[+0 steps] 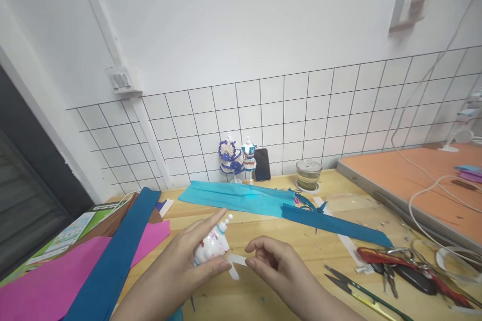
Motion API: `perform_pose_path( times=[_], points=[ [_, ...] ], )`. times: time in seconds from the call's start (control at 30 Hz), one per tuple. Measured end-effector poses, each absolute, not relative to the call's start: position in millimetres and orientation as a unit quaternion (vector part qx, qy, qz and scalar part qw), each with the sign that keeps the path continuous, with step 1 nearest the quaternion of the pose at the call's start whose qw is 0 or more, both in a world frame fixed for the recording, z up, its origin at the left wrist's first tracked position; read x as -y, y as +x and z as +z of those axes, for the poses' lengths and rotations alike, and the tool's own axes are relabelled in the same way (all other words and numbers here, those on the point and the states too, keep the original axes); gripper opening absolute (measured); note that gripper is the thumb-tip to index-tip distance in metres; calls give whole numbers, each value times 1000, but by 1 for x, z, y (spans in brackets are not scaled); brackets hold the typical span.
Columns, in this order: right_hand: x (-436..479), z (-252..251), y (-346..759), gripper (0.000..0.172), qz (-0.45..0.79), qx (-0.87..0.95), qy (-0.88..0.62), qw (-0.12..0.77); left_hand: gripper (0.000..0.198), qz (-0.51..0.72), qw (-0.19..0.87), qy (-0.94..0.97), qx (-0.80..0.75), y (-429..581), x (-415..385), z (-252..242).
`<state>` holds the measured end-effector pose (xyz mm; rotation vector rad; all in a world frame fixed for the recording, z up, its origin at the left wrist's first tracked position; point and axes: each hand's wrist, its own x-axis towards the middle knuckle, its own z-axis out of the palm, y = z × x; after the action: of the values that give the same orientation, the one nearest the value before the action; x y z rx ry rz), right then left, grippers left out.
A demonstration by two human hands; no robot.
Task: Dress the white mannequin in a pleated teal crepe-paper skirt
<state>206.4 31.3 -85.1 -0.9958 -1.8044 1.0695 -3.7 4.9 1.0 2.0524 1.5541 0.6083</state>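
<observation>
My left hand [199, 256] is wrapped around a small white doll-size mannequin [211, 247], which lies tilted with its knobbed neck pointing up and to the right. Blue and reddish marks show on its body; the lower part is hidden by my palm. Close by on the right, my right hand [273, 263] has thumb and index finger nearly together at the end of a short white strip [238, 259]. This strip reaches toward my left thumb and looks like tape or paper. Light blue fabric or paper [237, 196] lies behind both hands.
Thread snips [357, 293] and keys on a red strap [391, 261] lie at right. Two dressed mini mannequins [231, 160], a phone [262, 164] and a glass cup [309, 174] stand along the gridded wall. Dark blue [116, 256] and pink sheets [71, 271] cover the left side.
</observation>
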Motion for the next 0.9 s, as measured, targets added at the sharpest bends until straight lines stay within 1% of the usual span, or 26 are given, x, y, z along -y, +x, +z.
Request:
perform_pose_path(
  times=[0.1, 0.27, 0.4, 0.57, 0.7, 0.9],
  points=[
    [-29, -75, 214, 19, 298, 770, -383, 414, 65, 242, 249, 744, -571, -2, -5, 4],
    [-21, -63, 219, 22, 147, 791, -325, 496, 68, 279, 268, 722, -573, 4, -1, 12],
    [-16, -55, 224, 21, 55, 803, -284, 521, 73, 311, 291, 701, -573, 7, 2, 16],
    [-15, -48, 232, 15, 11, 810, -281, 514, 73, 364, 347, 673, -543, 12, 4, 13],
    [-17, -48, 235, 16, -13, 808, -298, 509, 73, 375, 357, 666, -537, 16, 5, 10],
    [-18, -49, 234, 16, 4, 800, -301, 519, 73, 411, 388, 644, -516, 19, 6, 5]
  ],
)
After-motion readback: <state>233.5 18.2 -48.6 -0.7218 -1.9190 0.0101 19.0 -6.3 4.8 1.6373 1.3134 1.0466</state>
